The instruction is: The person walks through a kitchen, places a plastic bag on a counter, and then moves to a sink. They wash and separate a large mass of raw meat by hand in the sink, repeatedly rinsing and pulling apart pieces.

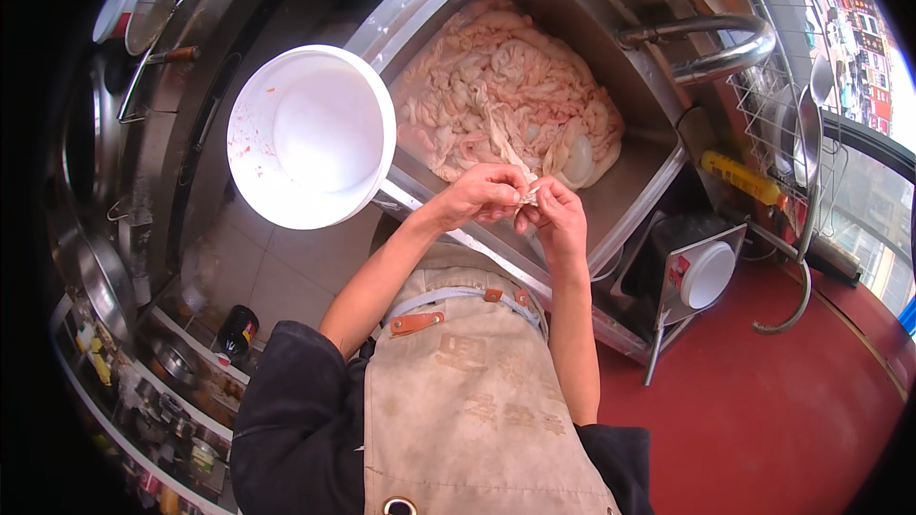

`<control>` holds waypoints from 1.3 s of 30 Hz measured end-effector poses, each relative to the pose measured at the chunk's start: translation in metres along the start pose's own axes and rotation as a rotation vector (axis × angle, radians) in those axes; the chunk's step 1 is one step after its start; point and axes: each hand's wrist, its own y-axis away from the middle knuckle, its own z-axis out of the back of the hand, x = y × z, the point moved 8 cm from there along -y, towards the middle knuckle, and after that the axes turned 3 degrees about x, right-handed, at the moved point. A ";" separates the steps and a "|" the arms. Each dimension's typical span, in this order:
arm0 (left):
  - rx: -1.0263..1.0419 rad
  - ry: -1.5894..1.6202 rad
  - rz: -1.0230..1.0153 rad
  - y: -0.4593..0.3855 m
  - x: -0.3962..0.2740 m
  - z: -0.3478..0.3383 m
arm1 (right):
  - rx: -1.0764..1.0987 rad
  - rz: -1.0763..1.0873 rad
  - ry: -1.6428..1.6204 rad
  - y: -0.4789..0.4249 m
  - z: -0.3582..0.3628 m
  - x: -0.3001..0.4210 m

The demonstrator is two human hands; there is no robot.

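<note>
A tangled heap of pale pink raw intestines lies in the stainless-steel sink in front of me. One strand of intestine runs from the heap up to my fingers. My left hand pinches its end from the left, and my right hand grips the same end from the right. Both hands meet above the sink's near rim, fingertips almost touching. The part of the strand between my fingers is mostly covered by them.
A white plastic bucket with reddish specks inside stands left of the sink. The curved metal faucet reaches over from the right. A wire rack with utensils, a yellow bottle and a red surface are at right. Shelves line the left.
</note>
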 end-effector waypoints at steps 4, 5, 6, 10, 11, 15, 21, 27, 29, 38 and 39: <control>0.040 0.092 -0.045 -0.003 0.009 -0.002 | 0.013 -0.010 -0.112 0.004 -0.004 0.000; 0.045 0.104 -0.054 -0.004 0.010 -0.002 | 0.017 -0.014 -0.134 0.004 -0.005 0.000; 0.051 0.116 -0.064 -0.005 0.010 -0.003 | 0.020 -0.017 -0.155 0.005 -0.005 0.000; 0.018 -0.018 -0.089 -0.006 0.005 -0.005 | -0.083 0.009 -0.086 0.003 0.003 -0.002; 0.016 -0.071 -0.101 -0.005 0.003 -0.007 | -0.119 0.019 -0.039 0.003 0.005 -0.001; -0.008 -0.207 -0.175 -0.001 -0.006 -0.012 | -0.182 0.045 0.048 0.001 0.008 -0.003; 0.086 -0.035 -0.334 0.011 -0.013 -0.031 | -0.325 0.087 0.046 -0.008 0.044 -0.011; -0.180 -0.250 -0.124 0.004 -0.004 -0.012 | -0.315 0.204 0.252 0.016 0.021 0.025; -0.261 -0.273 -0.112 0.002 0.003 0.000 | -0.304 0.235 0.260 0.013 0.003 0.030; -0.287 -0.177 -0.113 0.008 -0.002 0.011 | -0.392 0.079 0.127 0.006 0.038 0.006; -0.289 -0.178 -0.114 0.008 -0.001 0.015 | -0.403 0.095 0.242 0.006 0.036 0.011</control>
